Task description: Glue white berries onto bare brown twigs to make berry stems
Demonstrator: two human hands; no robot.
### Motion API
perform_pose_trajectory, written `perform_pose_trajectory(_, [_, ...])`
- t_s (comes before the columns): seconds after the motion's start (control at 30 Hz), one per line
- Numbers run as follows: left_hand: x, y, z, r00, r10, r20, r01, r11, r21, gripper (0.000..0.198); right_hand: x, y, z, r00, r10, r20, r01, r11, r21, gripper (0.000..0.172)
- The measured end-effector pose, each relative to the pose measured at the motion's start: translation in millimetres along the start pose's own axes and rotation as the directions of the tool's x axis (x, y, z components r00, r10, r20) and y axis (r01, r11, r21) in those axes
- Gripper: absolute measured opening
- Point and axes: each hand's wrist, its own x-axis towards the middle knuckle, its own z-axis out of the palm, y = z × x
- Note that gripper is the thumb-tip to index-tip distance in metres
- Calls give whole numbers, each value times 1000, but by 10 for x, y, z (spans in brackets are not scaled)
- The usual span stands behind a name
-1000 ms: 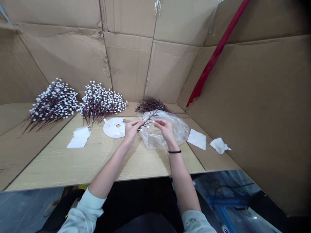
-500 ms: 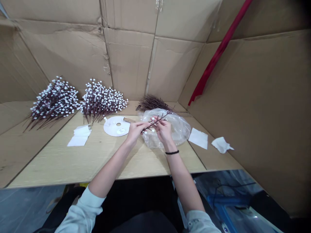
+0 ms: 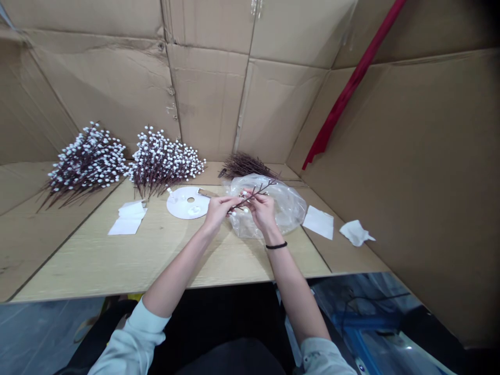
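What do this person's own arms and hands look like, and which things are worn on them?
The left hand and the right hand are bare, without gloves. The left sleeve and right sleeve are pale blue-green. A thin black band circles the right wrist.

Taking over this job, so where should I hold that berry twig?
Probably the bare dark stem past the right hand, coming from above: the twig is thin and slants up rightward, and the white berries sit back between the hands.

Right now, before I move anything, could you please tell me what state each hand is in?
Left hand: closed, pinching the berry sprig.
Right hand: closed, also holding the same sprig.
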Motion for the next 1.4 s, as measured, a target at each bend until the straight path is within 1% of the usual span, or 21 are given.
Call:
perform_pose_trajectory(0.13, [-3,2,6,1000,-7,-21,7,1000,-18,24,-18,4,19,1000,-15,8,15,1000,11,17])
perform_pose_trajectory(0.3, [-26,50,22,998,-18,-58,17,1000,-7,19,-41,8,43,1000,-26,-4,26,999,-28,18])
perform_pose_trajectory(0.53, [-44,79,18,999,-22,-47,22,1000,7,21,-22,36,22,1000,-26,-12,25,998,-65,20])
perform_pose_trajectory(0.7, [-30,61,7,999,-18,-48,18,1000,-8,21,-29,33,21,999,-32,19,33,999,-25,16])
perform_pose_trajectory(0.87, [-31,60,8,998,-23,-57,22,1000,-8,21,-34,41,17,999,-44,31,45,998,-32,15])
perform_pose_trajectory(1.03, [-30,58,8,999,-7,-51,7,1000,-2,21,-40,65,9,995,-71,64,73,997,-19,7])
perform_pose_trajectory(1.13, [-29,62,10,999,-2,-40,2,1000,-6,23,-46,57,21,997,-60,37,61,998,-28,7])
perform_pose_trajectory(1.27, [-32,71,8,1000,-6,-19,6,1000,-6,28,-25,32,35,998,-56,0,56,998,12,16])
perform_pose_trajectory(1.33, [-34,74,6,1000,-3,-11,3,1000,-6,28,3,35,28,996,-55,-68,58,997,53,17])
perform_pose_trajectory(1.4, [-38,77,8,1000,-10,-3,10,1000,-10,27,30,48,14,988,-40,-147,53,995,86,12])
